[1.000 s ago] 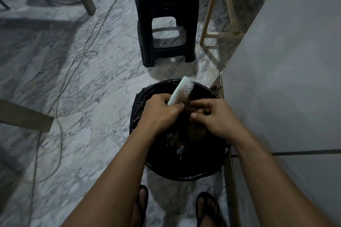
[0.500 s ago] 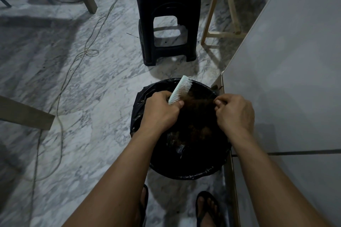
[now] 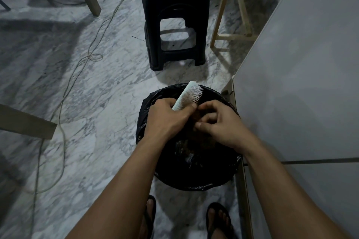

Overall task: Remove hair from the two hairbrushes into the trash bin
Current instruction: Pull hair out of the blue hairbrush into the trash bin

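I note left hand (image 3: 168,117) gripping the hairbrush (image 3: 188,96) over the trash bin (image 3: 196,177), right hand (image 3: 218,123) apparently pinching hair; next, pull free.

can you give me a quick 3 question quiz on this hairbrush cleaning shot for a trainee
1. True or false: the left hand holds the white hairbrush over the trash bin.
2. What stands on the floor beyond the bin? A) black plastic stool B) red bucket C) cardboard box
3. Fill in: the right hand pinches at a clump of ____ beside the bristles.

Key: 1 true; 2 A; 3 hair, brownish, just under the brush head.
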The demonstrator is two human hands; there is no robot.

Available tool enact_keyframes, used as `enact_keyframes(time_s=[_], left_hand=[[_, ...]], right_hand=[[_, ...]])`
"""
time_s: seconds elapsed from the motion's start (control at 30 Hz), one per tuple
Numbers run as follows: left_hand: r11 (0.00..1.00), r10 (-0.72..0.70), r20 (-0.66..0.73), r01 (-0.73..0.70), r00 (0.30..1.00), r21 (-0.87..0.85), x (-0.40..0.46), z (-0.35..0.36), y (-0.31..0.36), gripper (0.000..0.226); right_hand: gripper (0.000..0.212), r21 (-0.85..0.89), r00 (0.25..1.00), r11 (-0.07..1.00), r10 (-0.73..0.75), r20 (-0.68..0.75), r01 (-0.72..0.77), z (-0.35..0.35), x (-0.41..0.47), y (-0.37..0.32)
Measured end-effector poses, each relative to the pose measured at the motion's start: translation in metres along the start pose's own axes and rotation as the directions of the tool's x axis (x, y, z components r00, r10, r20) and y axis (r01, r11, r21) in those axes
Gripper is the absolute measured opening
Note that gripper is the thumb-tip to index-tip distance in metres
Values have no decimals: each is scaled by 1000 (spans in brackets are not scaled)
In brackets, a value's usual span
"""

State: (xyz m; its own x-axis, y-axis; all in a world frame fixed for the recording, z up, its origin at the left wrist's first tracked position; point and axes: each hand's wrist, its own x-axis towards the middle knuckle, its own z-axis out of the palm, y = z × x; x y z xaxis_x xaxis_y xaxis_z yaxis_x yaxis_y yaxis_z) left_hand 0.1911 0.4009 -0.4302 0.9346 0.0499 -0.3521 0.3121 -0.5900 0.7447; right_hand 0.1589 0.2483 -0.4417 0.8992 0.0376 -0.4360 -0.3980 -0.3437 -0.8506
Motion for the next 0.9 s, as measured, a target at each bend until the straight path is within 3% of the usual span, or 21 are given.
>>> enact_keyframes(time_s=[0.17,0.4,0.63,0.77,0.9], left_hand=[[1000,-20,-69,20,997,-1,4,-6,0,43],[999,-1,-249,-11,969,-48,5,-15,0,43],[995,-36,-357,0,933,-101,4,-18,1,51],[994,-52,-350,14,935,-109,5,-16,0,53],[987,-44,-139,22,989,-157,8,-15,-2,54]], right_hand=[[14,-136,998,990,-23,65,32,-1,-4,-6],[19,-288,1000,958,-10,-18,4,-6,2,3],[8,-337,995,941,11,-97,-43,-17,3,9],[8,-404,982,910,15,-188,-91,-20,5,8],[17,-493,974,852,75,-214,-174,-16,6,16]])
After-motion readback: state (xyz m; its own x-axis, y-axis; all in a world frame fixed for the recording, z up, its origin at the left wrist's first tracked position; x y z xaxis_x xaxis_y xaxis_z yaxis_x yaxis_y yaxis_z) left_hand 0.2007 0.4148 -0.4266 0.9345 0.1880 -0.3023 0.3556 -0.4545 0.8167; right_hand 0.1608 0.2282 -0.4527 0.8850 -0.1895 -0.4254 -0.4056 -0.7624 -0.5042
